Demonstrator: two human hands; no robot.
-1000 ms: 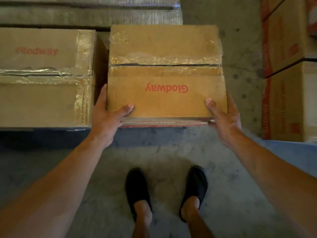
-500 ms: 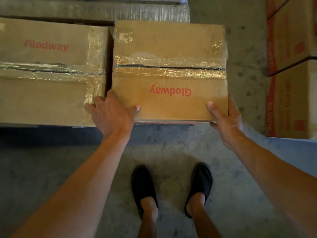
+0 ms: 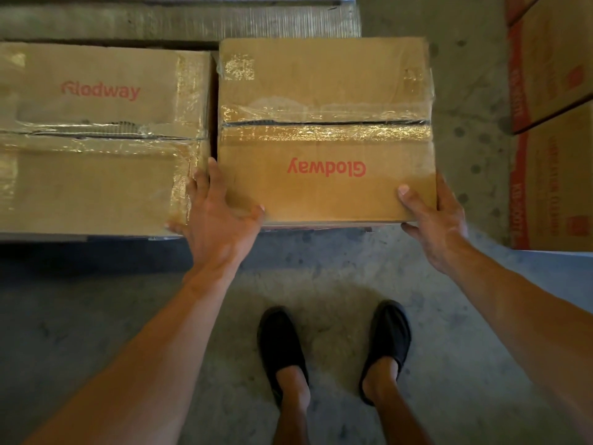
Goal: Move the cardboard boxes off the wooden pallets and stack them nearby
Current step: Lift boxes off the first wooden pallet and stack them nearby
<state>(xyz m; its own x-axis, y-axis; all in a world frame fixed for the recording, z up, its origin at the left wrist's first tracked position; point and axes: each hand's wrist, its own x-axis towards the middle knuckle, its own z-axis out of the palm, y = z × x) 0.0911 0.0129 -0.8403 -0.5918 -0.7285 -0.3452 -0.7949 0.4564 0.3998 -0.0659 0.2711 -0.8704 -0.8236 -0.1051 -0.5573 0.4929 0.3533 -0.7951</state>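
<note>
A taped cardboard box (image 3: 324,101) with red "Glodway" print upside down sits right in front of me, close beside a second taped Glodway box (image 3: 96,139) on its left. My right hand (image 3: 433,220) grips the near right corner of the first box, thumb on top and fingers under the edge. My left hand (image 3: 218,216) lies flat with fingers spread over the near left corner, across the narrow gap between the two boxes. No pallet can be made out under them.
Stacked cardboard boxes with red print (image 3: 552,175) stand at the right edge. Grey corrugated sheets (image 3: 176,20) lie behind the two boxes. My feet in black shoes (image 3: 333,348) stand on the concrete floor (image 3: 96,316) just short of the boxes.
The box has slid left until it nearly touches the neighbouring box. My left hand came out from the box's side and now rests on top, over the gap.
</note>
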